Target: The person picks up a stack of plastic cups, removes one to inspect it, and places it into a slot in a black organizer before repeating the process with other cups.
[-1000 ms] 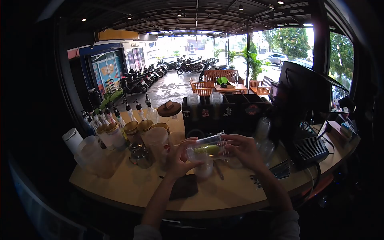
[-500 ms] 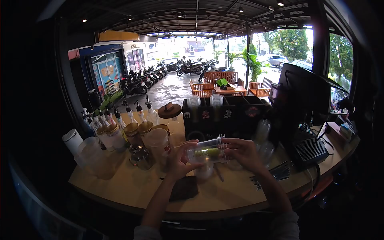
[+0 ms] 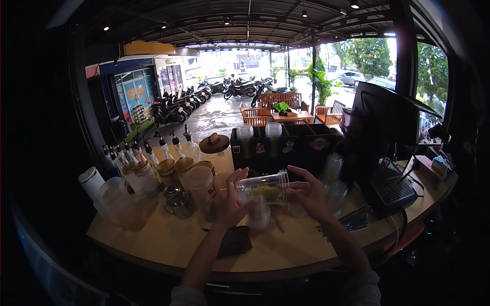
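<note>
Between my hands, above the counter, a few nested clear plastic cups lie sideways, with a yellow-green print on their wall. My left hand supports the base end, its fingers partly raised and the thumb underneath. Around the rim end, my right hand grips with thumb and fingers while its index finger lifts away. Several rims show close together at that end. Just below the cups stands a clear container with pale contents. A dark folded cloth rests near my left forearm.
Pump bottles, gold-lidded canisters, a metal pitcher and clear pitchers crowd the left. Ahead is a black organizer with stacked cups. On the right are a large monitor and a black grated tray.
The fingers of both hands have lifted and spread somewhat around the cups. The cups have turned slightly, so the yellow-green print looks different. The view has shifted a little.
</note>
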`<state>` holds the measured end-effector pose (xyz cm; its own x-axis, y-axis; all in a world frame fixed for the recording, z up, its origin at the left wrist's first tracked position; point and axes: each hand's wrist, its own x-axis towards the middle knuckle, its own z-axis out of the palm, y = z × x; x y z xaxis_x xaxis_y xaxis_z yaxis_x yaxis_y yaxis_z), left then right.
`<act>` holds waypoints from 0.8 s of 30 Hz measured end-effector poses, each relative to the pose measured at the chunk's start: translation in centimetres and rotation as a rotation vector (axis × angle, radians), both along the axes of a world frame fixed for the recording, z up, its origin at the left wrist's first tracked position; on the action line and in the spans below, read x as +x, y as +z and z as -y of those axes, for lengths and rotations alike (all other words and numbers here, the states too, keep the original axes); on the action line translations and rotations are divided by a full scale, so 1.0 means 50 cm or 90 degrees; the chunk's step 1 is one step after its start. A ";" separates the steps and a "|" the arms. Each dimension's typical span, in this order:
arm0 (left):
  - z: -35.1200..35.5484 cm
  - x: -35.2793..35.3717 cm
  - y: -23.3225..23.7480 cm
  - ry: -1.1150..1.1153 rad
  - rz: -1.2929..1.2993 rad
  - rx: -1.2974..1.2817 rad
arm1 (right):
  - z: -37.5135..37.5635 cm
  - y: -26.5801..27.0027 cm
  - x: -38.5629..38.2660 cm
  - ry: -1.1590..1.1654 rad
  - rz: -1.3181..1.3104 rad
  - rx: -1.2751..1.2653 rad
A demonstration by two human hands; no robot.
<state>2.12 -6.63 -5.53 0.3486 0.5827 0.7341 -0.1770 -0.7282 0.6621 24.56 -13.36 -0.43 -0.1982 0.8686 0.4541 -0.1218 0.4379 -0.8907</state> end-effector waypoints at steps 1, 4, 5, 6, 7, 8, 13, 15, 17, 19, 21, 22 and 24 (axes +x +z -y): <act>-0.007 0.002 -0.002 0.020 0.004 0.000 | 0.002 -0.004 -0.001 -0.002 -0.001 0.000; 0.002 0.008 0.006 0.014 0.022 -0.118 | 0.005 -0.009 -0.002 -0.027 0.001 0.052; 0.001 0.007 0.005 0.013 0.020 -0.119 | 0.006 -0.011 -0.002 -0.030 -0.005 0.050; -0.001 0.004 0.003 0.058 -0.036 -0.126 | 0.008 -0.011 -0.001 -0.034 -0.010 0.048; -0.002 0.002 0.003 0.104 -0.091 -0.133 | 0.011 -0.010 -0.002 -0.035 -0.011 0.047; -0.001 0.002 0.004 0.103 -0.092 -0.133 | 0.016 -0.007 -0.004 -0.039 -0.009 0.047; 0.019 0.001 0.025 0.070 -0.112 -0.129 | 0.017 -0.006 -0.002 -0.043 -0.006 0.049; 0.011 0.001 0.015 0.066 -0.104 -0.117 | 0.015 -0.008 0.001 -0.035 0.004 0.034; 0.010 0.001 0.013 0.061 -0.095 -0.104 | 0.014 -0.012 0.004 -0.032 -0.001 0.030; 0.022 0.003 0.024 0.085 -0.097 -0.103 | 0.013 -0.014 0.004 -0.028 -0.004 0.025; 0.023 0.005 0.024 0.077 -0.080 -0.129 | 0.012 -0.016 0.004 -0.026 -0.018 0.033; 0.024 0.005 0.025 0.069 -0.063 -0.153 | 0.011 -0.017 0.004 -0.026 -0.018 0.033; 0.010 0.007 0.017 0.056 -0.025 -0.167 | 0.009 -0.017 0.004 -0.005 -0.056 0.039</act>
